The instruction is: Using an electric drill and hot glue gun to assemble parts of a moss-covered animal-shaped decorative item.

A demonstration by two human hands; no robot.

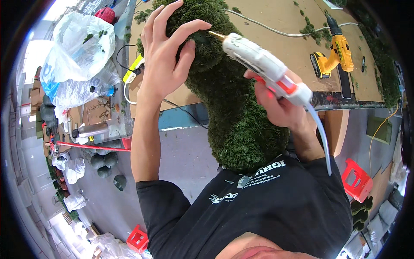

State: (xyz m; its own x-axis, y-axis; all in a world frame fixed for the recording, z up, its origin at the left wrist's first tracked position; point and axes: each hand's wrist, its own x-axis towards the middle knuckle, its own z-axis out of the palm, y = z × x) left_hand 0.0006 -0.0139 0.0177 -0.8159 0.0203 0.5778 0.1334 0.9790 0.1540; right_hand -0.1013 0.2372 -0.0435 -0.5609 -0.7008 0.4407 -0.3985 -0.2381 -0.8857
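A large moss-covered shape (248, 134) in dark green leans from my lap up over the table edge, its rounded upper end on the tabletop. My left hand (166, 56) lies on the left side of that upper end, fingers spread, with thumb and index finger apart. In my right hand (278, 101) is a white hot glue gun (254, 56) with a red trigger and a pale cord running down from its back. The gun's brass nozzle points left at the moss, close to my left index fingertip. Whether the nozzle touches the moss I cannot tell.
On the tabletop (276, 21), a yellow cordless drill (338, 52) lies at the right beside loose moss bits. A white cable crosses the back. A yellow-and-white power strip (133, 71), plastic bag (82, 47) and metal bottle (90, 130) are at left. Red stools (357, 180) stand on the floor.
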